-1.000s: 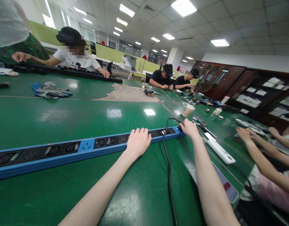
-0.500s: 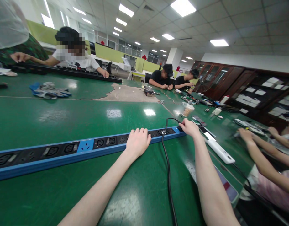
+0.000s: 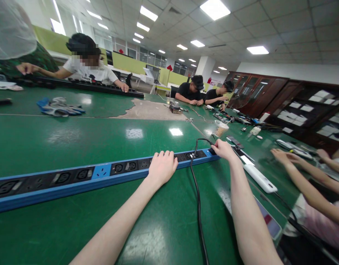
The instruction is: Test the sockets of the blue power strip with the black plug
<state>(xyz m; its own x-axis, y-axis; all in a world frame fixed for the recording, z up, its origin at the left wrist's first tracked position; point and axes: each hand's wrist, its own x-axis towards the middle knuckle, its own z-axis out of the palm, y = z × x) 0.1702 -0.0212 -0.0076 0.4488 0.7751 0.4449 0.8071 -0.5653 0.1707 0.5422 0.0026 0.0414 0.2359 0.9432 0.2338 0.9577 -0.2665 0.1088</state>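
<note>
A long blue power strip (image 3: 102,171) with black and blue sockets lies slantwise across the green table. My left hand (image 3: 162,167) is wrapped over its middle, fingers on the far side, covering some sockets. At the strip's right end, my right hand (image 3: 223,150) is closed in a pinch on a black power cord (image 3: 197,191), which loops over the strip and runs down toward me. A small dark end piece (image 3: 212,151) of the strip shows beneath those fingertips. What exactly sits between the fingertips is partly hidden.
Right of my right arm lie a white power strip (image 3: 260,178) and a phone-like slab (image 3: 268,221). A co-worker's hands (image 3: 285,156) are close on the right. Farther off are a tub (image 3: 221,129), gloves (image 3: 59,106) and a black strip (image 3: 95,86) under another person's hands.
My hands keep their places on the strip and cord, with only a slight shift in view. The co-worker's hands at the right have moved a little left.
</note>
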